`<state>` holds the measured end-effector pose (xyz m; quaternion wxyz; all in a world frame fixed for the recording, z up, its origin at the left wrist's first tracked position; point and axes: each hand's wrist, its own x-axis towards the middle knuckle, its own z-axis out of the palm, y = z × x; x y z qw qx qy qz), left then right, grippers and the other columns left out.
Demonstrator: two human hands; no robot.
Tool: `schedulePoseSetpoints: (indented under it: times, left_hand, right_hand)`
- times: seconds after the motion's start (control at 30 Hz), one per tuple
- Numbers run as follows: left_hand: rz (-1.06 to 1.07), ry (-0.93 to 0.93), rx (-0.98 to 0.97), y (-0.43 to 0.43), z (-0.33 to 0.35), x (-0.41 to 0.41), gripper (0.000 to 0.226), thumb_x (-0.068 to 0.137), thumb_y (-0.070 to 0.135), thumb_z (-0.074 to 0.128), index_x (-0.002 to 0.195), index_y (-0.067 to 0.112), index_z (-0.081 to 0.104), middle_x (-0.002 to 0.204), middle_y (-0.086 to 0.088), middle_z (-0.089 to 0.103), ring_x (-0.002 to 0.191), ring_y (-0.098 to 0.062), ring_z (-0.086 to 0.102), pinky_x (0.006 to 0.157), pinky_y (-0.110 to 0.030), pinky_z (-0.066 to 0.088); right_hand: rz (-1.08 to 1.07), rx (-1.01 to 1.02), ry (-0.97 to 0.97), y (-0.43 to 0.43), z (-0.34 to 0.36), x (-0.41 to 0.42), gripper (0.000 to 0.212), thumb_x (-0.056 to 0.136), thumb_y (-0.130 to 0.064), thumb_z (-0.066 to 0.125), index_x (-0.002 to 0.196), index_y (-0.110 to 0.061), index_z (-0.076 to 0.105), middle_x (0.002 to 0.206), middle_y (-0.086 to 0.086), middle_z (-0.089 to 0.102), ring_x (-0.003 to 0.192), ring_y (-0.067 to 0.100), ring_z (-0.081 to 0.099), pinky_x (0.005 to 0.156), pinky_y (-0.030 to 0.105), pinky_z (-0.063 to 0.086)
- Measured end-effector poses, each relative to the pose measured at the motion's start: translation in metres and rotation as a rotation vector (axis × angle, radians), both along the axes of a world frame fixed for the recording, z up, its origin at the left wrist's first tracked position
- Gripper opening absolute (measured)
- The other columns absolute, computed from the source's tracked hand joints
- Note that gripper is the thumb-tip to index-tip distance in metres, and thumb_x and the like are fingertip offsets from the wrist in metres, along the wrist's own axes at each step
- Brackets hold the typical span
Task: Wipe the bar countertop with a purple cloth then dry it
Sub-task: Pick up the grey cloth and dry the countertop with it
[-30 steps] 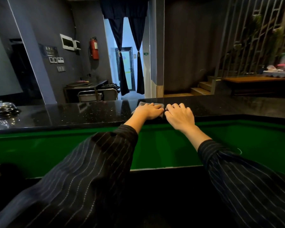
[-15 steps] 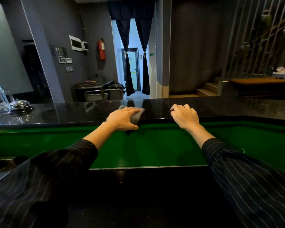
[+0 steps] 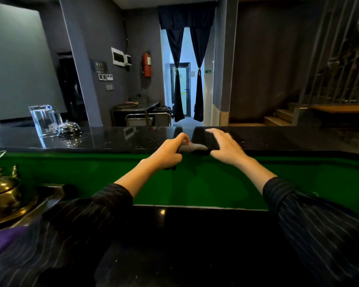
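Observation:
The black speckled bar countertop (image 3: 116,139) runs across the view above a green panel. My left hand (image 3: 170,151) grips a bunched grey cloth (image 3: 192,147) at the counter's near edge. My right hand (image 3: 226,146) lies just right of the cloth, fingers spread flat on the counter, touching the cloth's end. A purple cloth (image 3: 2,240) lies at the lower left, partly hidden by my left sleeve.
An upturned clear glass (image 3: 43,120) and a small metal bell (image 3: 68,128) stand on the counter at the left. A brass teapot (image 3: 2,193) sits on a tray at the lower left. A lower black counter (image 3: 174,235) lies under my forearms.
My left hand pulled the grey cloth from under both palms leftward to the counter's near edge and bunched it. My right hand stayed on the counter. The view has shifted left.

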<state>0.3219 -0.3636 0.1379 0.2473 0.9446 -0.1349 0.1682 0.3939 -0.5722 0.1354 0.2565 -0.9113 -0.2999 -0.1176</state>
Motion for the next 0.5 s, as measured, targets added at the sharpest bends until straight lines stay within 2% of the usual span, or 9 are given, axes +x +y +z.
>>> schedulePoseSetpoints:
  times: [0.07, 0.13, 0.17, 0.23, 0.3, 0.33, 0.4, 0.5]
  left_hand:
    - [0.047, -0.073, -0.137, 0.020, 0.003, -0.014, 0.037, 0.070, -0.006, 0.048, 0.102, 0.011, 0.051, 0.096, -0.008, 0.066, 0.083, -0.020, 0.059, 0.068, -0.024, 0.045]
    - [0.115, -0.150, -0.229, 0.048, 0.005, -0.028, 0.025, 0.071, -0.007, 0.050, 0.092, 0.005, 0.055, 0.082, -0.006, 0.060, 0.075, -0.018, 0.054, 0.059, -0.015, 0.040]
    - [0.152, -0.170, -0.249, 0.065, 0.007, -0.036, 0.021, 0.071, -0.006, 0.053, 0.089, 0.003, 0.057, 0.080, -0.006, 0.058, 0.076, -0.019, 0.053, 0.059, -0.014, 0.038]
    - [0.225, -0.155, -0.254, 0.105, 0.011, -0.050, 0.017, 0.072, -0.004, 0.058, 0.087, 0.002, 0.060, 0.080, -0.007, 0.059, 0.078, -0.019, 0.054, 0.063, -0.017, 0.039]
    - [0.290, -0.093, -0.273, 0.150, 0.012, -0.063, 0.014, 0.072, 0.002, 0.065, 0.085, 0.007, 0.061, 0.080, -0.007, 0.060, 0.079, -0.018, 0.054, 0.069, -0.028, 0.042]
    - [0.329, -0.053, -0.305, 0.172, 0.012, -0.071, 0.013, 0.072, 0.006, 0.067, 0.082, 0.012, 0.060, 0.080, -0.006, 0.060, 0.078, -0.018, 0.054, 0.072, -0.030, 0.044]
    - [0.407, 0.041, -0.422, 0.216, 0.009, -0.086, 0.014, 0.069, 0.015, 0.071, 0.075, 0.017, 0.058, 0.078, -0.007, 0.061, 0.077, -0.020, 0.056, 0.076, -0.035, 0.049]
    - [0.504, 0.168, -0.564, 0.272, -0.001, -0.112, 0.015, 0.074, 0.022, 0.070, 0.077, 0.012, 0.059, 0.071, -0.006, 0.057, 0.070, -0.021, 0.055, 0.062, -0.032, 0.049]
  right_hand:
    - [0.168, 0.043, 0.017, 0.037, 0.004, -0.018, 0.076, 0.075, -0.010, 0.065, 0.142, -0.033, 0.040, 0.153, 0.002, 0.035, 0.140, 0.025, 0.031, 0.111, 0.044, 0.030]
    - [0.263, 0.135, 0.018, 0.076, 0.009, -0.032, 0.060, 0.076, -0.007, 0.072, 0.132, -0.020, 0.055, 0.143, 0.008, 0.049, 0.132, 0.024, 0.041, 0.102, 0.030, 0.030]
    - [0.278, 0.175, 0.013, 0.096, 0.013, -0.038, 0.049, 0.076, -0.007, 0.074, 0.124, -0.012, 0.062, 0.133, 0.011, 0.057, 0.125, 0.024, 0.049, 0.099, 0.029, 0.034]
    - [0.294, 0.204, 0.026, 0.136, 0.019, -0.049, 0.025, 0.078, -0.009, 0.074, 0.102, -0.005, 0.069, 0.107, 0.013, 0.069, 0.104, 0.025, 0.061, 0.091, 0.036, 0.045]
    - [0.300, 0.175, 0.037, 0.178, 0.028, -0.059, 0.008, 0.080, -0.008, 0.071, 0.084, -0.006, 0.065, 0.086, 0.011, 0.066, 0.087, 0.023, 0.060, 0.074, 0.034, 0.046]
    - [0.301, 0.160, 0.038, 0.200, 0.033, -0.064, 0.006, 0.081, -0.007, 0.070, 0.084, -0.007, 0.064, 0.083, 0.009, 0.063, 0.084, 0.022, 0.058, 0.069, 0.031, 0.042]
    - [0.299, 0.136, 0.037, 0.243, 0.038, -0.074, 0.008, 0.083, -0.009, 0.068, 0.088, -0.003, 0.065, 0.084, 0.010, 0.062, 0.084, 0.024, 0.057, 0.068, 0.031, 0.040]
    - [0.296, 0.088, 0.063, 0.306, 0.040, -0.083, 0.009, 0.085, -0.012, 0.067, 0.087, -0.005, 0.063, 0.086, 0.011, 0.063, 0.086, 0.025, 0.056, 0.070, 0.032, 0.041]
